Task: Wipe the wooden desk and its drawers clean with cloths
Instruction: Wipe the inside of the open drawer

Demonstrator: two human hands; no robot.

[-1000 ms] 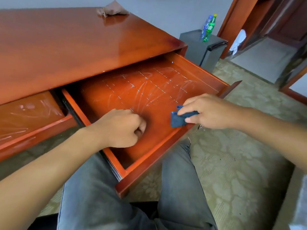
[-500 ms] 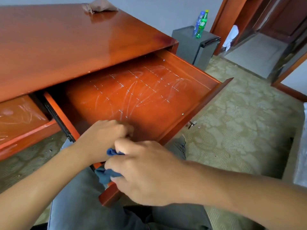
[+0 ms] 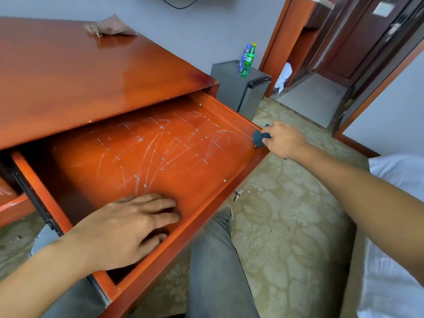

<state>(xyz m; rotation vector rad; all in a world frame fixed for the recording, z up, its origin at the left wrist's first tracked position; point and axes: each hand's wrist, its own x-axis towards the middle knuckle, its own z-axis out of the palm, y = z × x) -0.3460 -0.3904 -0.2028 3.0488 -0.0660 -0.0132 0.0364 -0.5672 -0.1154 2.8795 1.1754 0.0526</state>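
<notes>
- Step in hand, I'd say: wiping the pulled-out drawer (image 3: 160,157) of the wooden table (image 3: 91,76). Work is at the drawer's far right corner, on the rim where side wall meets front.
- Right hand (image 3: 283,140) has its grip clenched round a small dark blue cloth (image 3: 259,137), wad bunched at the fingertips, pressed on that corner edge. Cloth pokes out left of the fingers, twd the drawer's inside.
- Left hand (image 3: 128,228) lies flat on the drawer floor at the near left end, fingers spread & straight, grip released, holding nothing. Looks like it's steadying the drawer.
- The two hands are well apart: cloth at the far right end, bare palm at the near left.
- Drawer floor shows pale smears & streaks across the middle, so to my eye the bottom isn't done yet.
- Next move prob. calls for dragging the cloth along the rim or down onto the streaked floor, w/ the left hand shifted out of the way.
- A second cloth, brownish cloth (image 3: 110,26), sits crumpled on the far edge of the table top, untouched by either hand.
- Another drawer (image 3: 9,203) at far left is partly open too; little of it in view.
</notes>
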